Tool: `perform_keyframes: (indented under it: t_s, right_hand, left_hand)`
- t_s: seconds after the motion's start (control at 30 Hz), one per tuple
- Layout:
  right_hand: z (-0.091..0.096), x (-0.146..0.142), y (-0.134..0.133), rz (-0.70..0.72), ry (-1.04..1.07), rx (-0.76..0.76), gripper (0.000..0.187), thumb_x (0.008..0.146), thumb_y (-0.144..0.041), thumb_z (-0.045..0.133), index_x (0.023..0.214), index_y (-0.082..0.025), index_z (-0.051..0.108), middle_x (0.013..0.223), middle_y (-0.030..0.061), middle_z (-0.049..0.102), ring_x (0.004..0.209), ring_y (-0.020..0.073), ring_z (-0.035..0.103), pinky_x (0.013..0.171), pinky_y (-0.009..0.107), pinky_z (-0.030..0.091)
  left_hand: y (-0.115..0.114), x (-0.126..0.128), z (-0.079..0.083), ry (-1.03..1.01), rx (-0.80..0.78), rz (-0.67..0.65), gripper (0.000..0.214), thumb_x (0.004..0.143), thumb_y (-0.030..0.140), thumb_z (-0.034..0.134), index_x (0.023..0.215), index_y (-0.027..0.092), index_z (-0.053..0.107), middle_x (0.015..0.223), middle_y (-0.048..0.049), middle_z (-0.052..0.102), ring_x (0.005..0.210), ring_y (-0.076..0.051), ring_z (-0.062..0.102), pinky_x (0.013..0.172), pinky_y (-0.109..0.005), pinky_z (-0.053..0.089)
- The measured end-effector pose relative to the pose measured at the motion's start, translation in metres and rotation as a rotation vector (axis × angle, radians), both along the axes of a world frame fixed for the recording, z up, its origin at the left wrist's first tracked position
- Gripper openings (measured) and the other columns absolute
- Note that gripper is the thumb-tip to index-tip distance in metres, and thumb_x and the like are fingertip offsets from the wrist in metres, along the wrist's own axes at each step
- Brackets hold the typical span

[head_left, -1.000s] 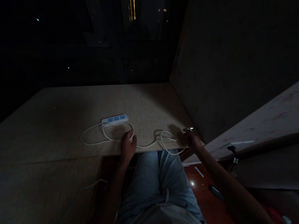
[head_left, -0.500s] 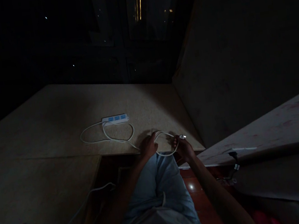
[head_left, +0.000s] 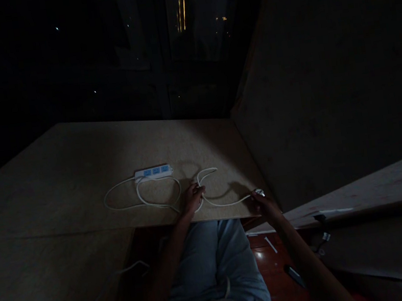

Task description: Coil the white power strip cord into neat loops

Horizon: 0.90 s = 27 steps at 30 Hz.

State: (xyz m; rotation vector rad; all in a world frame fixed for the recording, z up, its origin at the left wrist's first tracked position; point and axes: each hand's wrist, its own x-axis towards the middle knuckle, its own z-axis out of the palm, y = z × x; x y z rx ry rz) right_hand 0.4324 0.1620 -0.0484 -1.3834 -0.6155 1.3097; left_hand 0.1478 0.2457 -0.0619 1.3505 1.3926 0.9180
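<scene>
A white power strip (head_left: 153, 172) with blue sockets lies on a pale board (head_left: 80, 186) in dim light. Its white cord (head_left: 138, 198) loops across the board toward me. My left hand (head_left: 192, 198) is closed on the cord where a small loop rises behind it. My right hand (head_left: 261, 201) pinches the plug end (head_left: 259, 192) of the cord near the board's right front corner. The stretch of cord between my hands lies nearly straight on the board.
A tall dark panel (head_left: 325, 80) stands to the right, with another board (head_left: 377, 196) leaning low at the right. Behind the board is a dark window with distant lights. Reddish floor (head_left: 270, 255) with small scraps shows below, beside my legs.
My hands have moved apart. The right hand carried the plug end to the right, drawing out the cord, and the left hand shifted slightly left with a loop of cord.
</scene>
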Motion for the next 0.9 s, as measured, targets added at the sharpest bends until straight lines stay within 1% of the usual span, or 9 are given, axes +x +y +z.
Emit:
perform_keyframes:
  t_s: [0.1, 0.2, 0.27, 0.37, 0.47, 0.57, 0.67, 0.77, 0.9]
  right_hand:
    - [0.0, 0.005, 0.011, -0.049, 0.056, 0.018, 0.041, 0.06, -0.043, 0.087, 0.081, -0.015, 0.066, 0.072, 0.0002, 0.059, 0.052, 0.0082, 0.049, 0.042, 0.02, 0.04]
    - [-0.003, 0.002, 0.029, -0.131, 0.183, 0.023, 0.035, 0.059, -0.03, 0.088, 0.085, -0.016, 0.067, 0.073, -0.0003, 0.062, 0.056, 0.0092, 0.056, 0.043, 0.017, 0.046]
    - [-0.008, -0.002, 0.044, -0.24, 0.315, 0.004, 0.028, 0.059, -0.018, 0.085, 0.081, -0.017, 0.067, 0.073, 0.0, 0.065, 0.059, 0.0097, 0.06, 0.047, 0.015, 0.051]
    - [-0.016, -0.008, 0.068, -0.376, 0.435, 0.009, 0.023, 0.062, -0.006, 0.077, 0.076, -0.018, 0.064, 0.072, -0.0015, 0.067, 0.063, 0.0094, 0.064, 0.056, 0.015, 0.057]
    - [-0.023, -0.009, 0.093, -0.425, 0.458, 0.07, 0.022, 0.065, -0.003, 0.072, 0.073, -0.02, 0.06, 0.067, -0.0052, 0.064, 0.061, 0.0067, 0.063, 0.059, 0.013, 0.058]
    - [-0.024, -0.006, 0.116, -0.445, 0.462, 0.123, 0.021, 0.069, -0.004, 0.07, 0.071, -0.019, 0.055, 0.064, -0.0063, 0.062, 0.057, 0.0053, 0.062, 0.056, 0.011, 0.056]
    - [-0.02, -0.003, 0.134, -0.457, 0.456, 0.166, 0.02, 0.074, -0.007, 0.066, 0.07, -0.019, 0.051, 0.059, -0.0075, 0.059, 0.053, 0.0049, 0.06, 0.053, 0.011, 0.054]
    - [-0.013, -0.004, 0.146, -0.464, 0.451, 0.185, 0.016, 0.078, -0.009, 0.062, 0.071, -0.018, 0.051, 0.058, -0.0066, 0.059, 0.053, 0.0064, 0.061, 0.053, 0.014, 0.055]
    - [-0.003, -0.005, 0.155, -0.457, 0.406, 0.203, 0.011, 0.079, -0.014, 0.062, 0.073, -0.018, 0.053, 0.059, -0.0061, 0.06, 0.052, 0.0082, 0.061, 0.052, 0.018, 0.054]
  left_hand:
    - [0.01, -0.011, 0.008, -0.199, -0.036, 0.048, 0.049, 0.076, 0.051, 0.059, 0.105, 0.012, 0.062, 0.088, -0.009, 0.069, 0.069, -0.014, 0.063, 0.055, -0.022, 0.043]
    - [0.014, -0.021, 0.02, -0.521, -0.131, 0.106, 0.05, 0.062, 0.047, 0.072, 0.099, 0.014, 0.063, 0.086, -0.0074, 0.067, 0.074, -0.015, 0.064, 0.061, -0.024, 0.046]
    - [0.014, -0.027, 0.029, -0.711, -0.191, 0.096, 0.047, 0.06, 0.042, 0.075, 0.096, 0.015, 0.063, 0.083, -0.0059, 0.066, 0.076, -0.016, 0.065, 0.07, -0.027, 0.05]
    - [0.011, -0.036, 0.041, -0.795, -0.198, -0.037, 0.043, 0.068, 0.044, 0.067, 0.1, 0.016, 0.061, 0.088, -0.0069, 0.065, 0.08, -0.02, 0.067, 0.08, -0.037, 0.052]
    - [0.006, -0.044, 0.048, -0.772, -0.199, -0.117, 0.045, 0.07, 0.046, 0.068, 0.102, 0.016, 0.061, 0.093, -0.0081, 0.064, 0.086, -0.025, 0.069, 0.083, -0.042, 0.052]
    - [0.0, -0.051, 0.049, -0.779, -0.227, -0.101, 0.044, 0.067, 0.046, 0.078, 0.093, 0.015, 0.062, 0.09, -0.0067, 0.064, 0.089, -0.025, 0.068, 0.081, -0.04, 0.053]
    - [-0.006, -0.058, 0.046, -0.871, -0.25, -0.063, 0.04, 0.064, 0.042, 0.084, 0.082, 0.014, 0.061, 0.087, -0.005, 0.064, 0.081, -0.019, 0.065, 0.07, -0.031, 0.054]
    - [-0.011, -0.063, 0.038, -1.062, -0.312, -0.03, 0.037, 0.066, 0.04, 0.083, 0.078, 0.015, 0.059, 0.081, -0.0038, 0.063, 0.069, -0.014, 0.06, 0.063, -0.027, 0.05]
    - [-0.014, -0.064, 0.031, -1.261, -0.364, 0.011, 0.039, 0.07, 0.048, 0.078, 0.075, 0.016, 0.057, 0.075, -0.0037, 0.063, 0.064, -0.014, 0.057, 0.061, -0.029, 0.049]
